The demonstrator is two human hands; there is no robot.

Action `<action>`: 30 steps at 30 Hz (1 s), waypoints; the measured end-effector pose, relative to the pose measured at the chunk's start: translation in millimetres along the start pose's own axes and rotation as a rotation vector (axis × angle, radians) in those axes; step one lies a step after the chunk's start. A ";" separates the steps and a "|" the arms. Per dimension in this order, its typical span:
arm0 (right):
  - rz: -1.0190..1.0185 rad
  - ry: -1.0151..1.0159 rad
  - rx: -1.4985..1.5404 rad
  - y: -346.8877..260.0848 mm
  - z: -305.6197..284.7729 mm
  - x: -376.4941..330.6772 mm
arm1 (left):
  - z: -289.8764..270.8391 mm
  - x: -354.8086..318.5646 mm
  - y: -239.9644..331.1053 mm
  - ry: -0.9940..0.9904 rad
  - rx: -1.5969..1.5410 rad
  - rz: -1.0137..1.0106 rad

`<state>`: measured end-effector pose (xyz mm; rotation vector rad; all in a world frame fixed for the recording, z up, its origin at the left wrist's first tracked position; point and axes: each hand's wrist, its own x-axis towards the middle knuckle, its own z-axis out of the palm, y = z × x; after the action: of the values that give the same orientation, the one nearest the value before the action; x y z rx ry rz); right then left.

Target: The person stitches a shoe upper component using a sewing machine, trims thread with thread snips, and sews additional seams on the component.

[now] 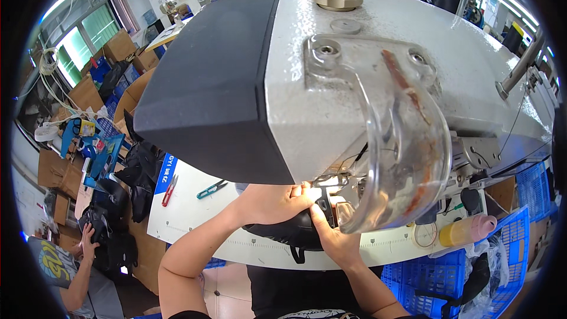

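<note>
A large white-and-black sewing machine [322, 112] fills the middle of the view. Under its head, a black fabric piece [289, 227] with a small hanging loop lies at the near edge of the table. My left hand [274, 202] presses on it, fingers bent together close to the lit needle area. From the right, my right hand [336, 241] grips the same piece, its thumb and fingers near the needle. The clear plastic guard [407, 159] and the machine head partly hide the needle and some fingertips.
Red-handled snips [169, 191] and teal-handled snips [211, 189] lie left on the white table [189, 218]. A yellow bottle with a pink cap [466, 231] lies at right, above blue baskets [425, 274]. Another person's hand [88, 239] touches black bags at far left.
</note>
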<state>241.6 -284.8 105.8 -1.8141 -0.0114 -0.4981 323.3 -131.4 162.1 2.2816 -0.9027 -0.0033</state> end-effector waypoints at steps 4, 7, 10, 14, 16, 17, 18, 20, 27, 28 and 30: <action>0.054 -0.041 0.192 -0.1 1.4 4.0 | -2.3 5.5 -8.5 -0.132 -0.048 -0.132; 0.092 -0.068 0.223 -0.3 2.1 6.4 | 2.4 10.7 -25.2 -0.160 -0.300 -0.124; 0.098 -0.079 0.190 -1.4 1.4 7.5 | 7.9 7.5 -36.5 -0.125 -0.294 -0.104; 0.167 -0.098 0.003 -4.6 0.4 7.8 | 9.5 3.9 -38.0 -0.124 -0.156 -0.150; 0.049 -0.051 0.055 -6.0 0.7 7.4 | 10.4 4.6 -38.0 -0.105 -0.212 -0.108; 0.010 -0.010 0.113 -6.3 1.5 7.9 | 10.6 5.9 -39.4 -0.122 -0.170 -0.124; 0.011 -0.013 0.112 -6.5 1.7 7.2 | 13.6 6.1 -40.8 -0.117 -0.254 -0.105; 0.076 -0.034 0.148 -5.4 3.4 6.8 | 17.1 6.5 -48.3 -0.108 -0.336 -0.078; 0.116 -0.025 0.267 3.8 14.1 -0.7 | 20.8 6.1 -69.6 -0.253 -0.189 -0.201; 0.094 -0.037 0.244 4.8 16.0 -3.0 | 19.1 9.3 -67.7 -0.228 -0.248 -0.120; 0.173 -0.009 0.292 7.1 19.3 -6.6 | 11.6 14.0 -59.9 -0.198 -0.303 -0.042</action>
<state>243.8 -267.7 93.0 -1.5158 0.0626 -0.3456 367.4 -114.8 120.9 2.0395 -0.8868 -0.3657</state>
